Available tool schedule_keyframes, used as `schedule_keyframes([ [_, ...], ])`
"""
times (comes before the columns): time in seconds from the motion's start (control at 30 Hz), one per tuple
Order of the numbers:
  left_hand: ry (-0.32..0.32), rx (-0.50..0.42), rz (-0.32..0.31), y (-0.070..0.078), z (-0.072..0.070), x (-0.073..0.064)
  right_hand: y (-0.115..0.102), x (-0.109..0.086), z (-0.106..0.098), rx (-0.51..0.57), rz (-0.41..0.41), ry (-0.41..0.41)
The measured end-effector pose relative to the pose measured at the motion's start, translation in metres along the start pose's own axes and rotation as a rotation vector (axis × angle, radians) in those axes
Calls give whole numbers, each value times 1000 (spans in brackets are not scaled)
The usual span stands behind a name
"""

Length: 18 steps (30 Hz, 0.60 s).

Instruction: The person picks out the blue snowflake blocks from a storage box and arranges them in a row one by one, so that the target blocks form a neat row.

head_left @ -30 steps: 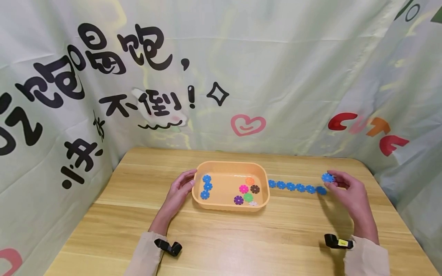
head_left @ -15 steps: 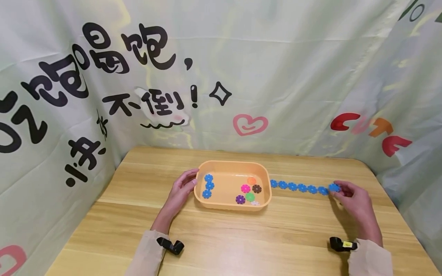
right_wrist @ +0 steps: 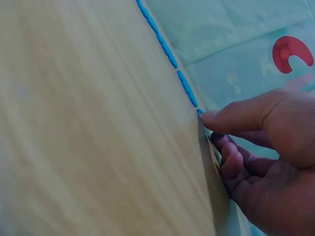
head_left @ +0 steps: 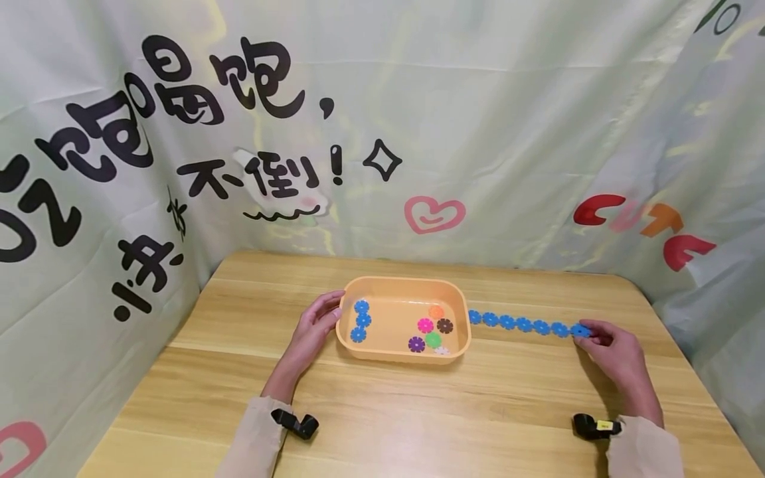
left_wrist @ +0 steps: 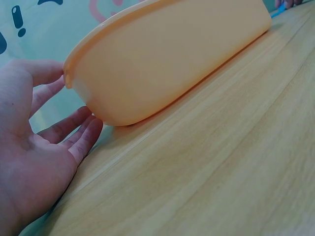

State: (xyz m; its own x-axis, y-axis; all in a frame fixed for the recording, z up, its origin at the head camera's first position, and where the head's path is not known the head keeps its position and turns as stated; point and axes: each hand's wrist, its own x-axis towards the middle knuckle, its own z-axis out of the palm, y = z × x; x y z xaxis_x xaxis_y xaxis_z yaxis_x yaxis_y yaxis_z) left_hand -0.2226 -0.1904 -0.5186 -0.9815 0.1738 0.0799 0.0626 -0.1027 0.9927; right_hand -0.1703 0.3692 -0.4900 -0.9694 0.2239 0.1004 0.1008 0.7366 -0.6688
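While flat, disc point(head_left: 578, 330) against fingers point(right_wrist: 234, 117)

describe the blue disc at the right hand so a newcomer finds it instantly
On the wooden table, find the orange tray and the row of blue discs running off to its right. Follow that row to the end farthest from the tray. The blue disc there is the only one that the right hand holds.

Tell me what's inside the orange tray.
The tray holds three blue discs, plus single orange, pink, brown, green, purple and white ones. Its near rim partly covers the white one.
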Motion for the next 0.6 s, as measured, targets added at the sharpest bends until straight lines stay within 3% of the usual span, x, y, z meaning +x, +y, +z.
schedule_keyframes([
  [0.6, 19, -2, -14, 1, 1, -1, 3, 4, 1, 9, 11, -31],
])
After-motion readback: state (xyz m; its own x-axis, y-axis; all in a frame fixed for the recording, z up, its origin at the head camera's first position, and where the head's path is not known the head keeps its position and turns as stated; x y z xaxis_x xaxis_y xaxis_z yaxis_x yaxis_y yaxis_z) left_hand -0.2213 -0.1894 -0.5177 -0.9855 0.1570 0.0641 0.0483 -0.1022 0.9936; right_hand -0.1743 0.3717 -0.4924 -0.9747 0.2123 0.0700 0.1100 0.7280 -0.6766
